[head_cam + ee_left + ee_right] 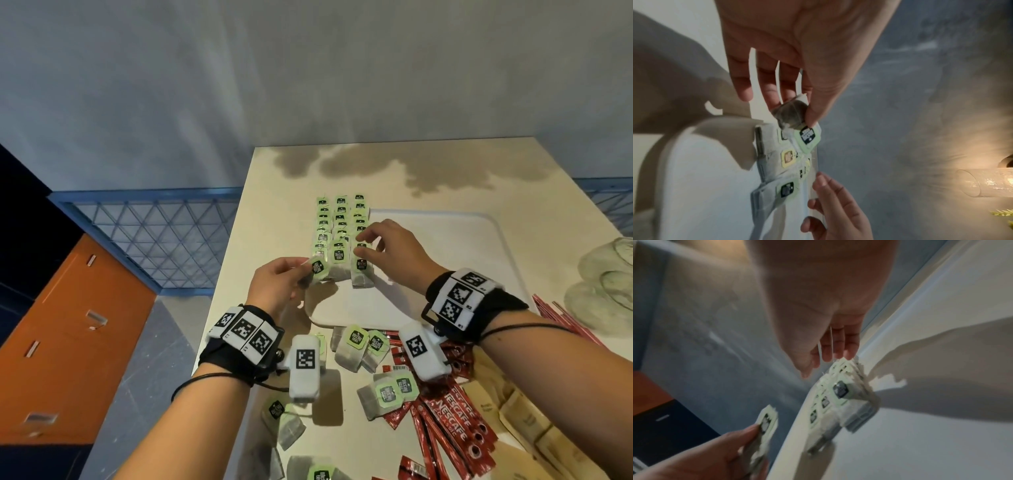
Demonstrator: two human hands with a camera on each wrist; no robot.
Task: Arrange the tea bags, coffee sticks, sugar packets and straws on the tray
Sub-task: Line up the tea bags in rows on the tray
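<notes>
On the white table point(274, 178), a white tray point(445, 240) carries three neat rows of tea bags point(340, 222) along its left edge. At the near end of those rows, the left hand point(277, 284) pinches one tea bag point(318, 268) by its green tag between thumb and fingers. The right hand point(390, 250) hovers over the rows with fingers relaxed and spread, grasping nothing. Nearer the person, loose tea bags point(356, 346) and red coffee sticks point(452, 421) lie scattered off the tray.
</notes>
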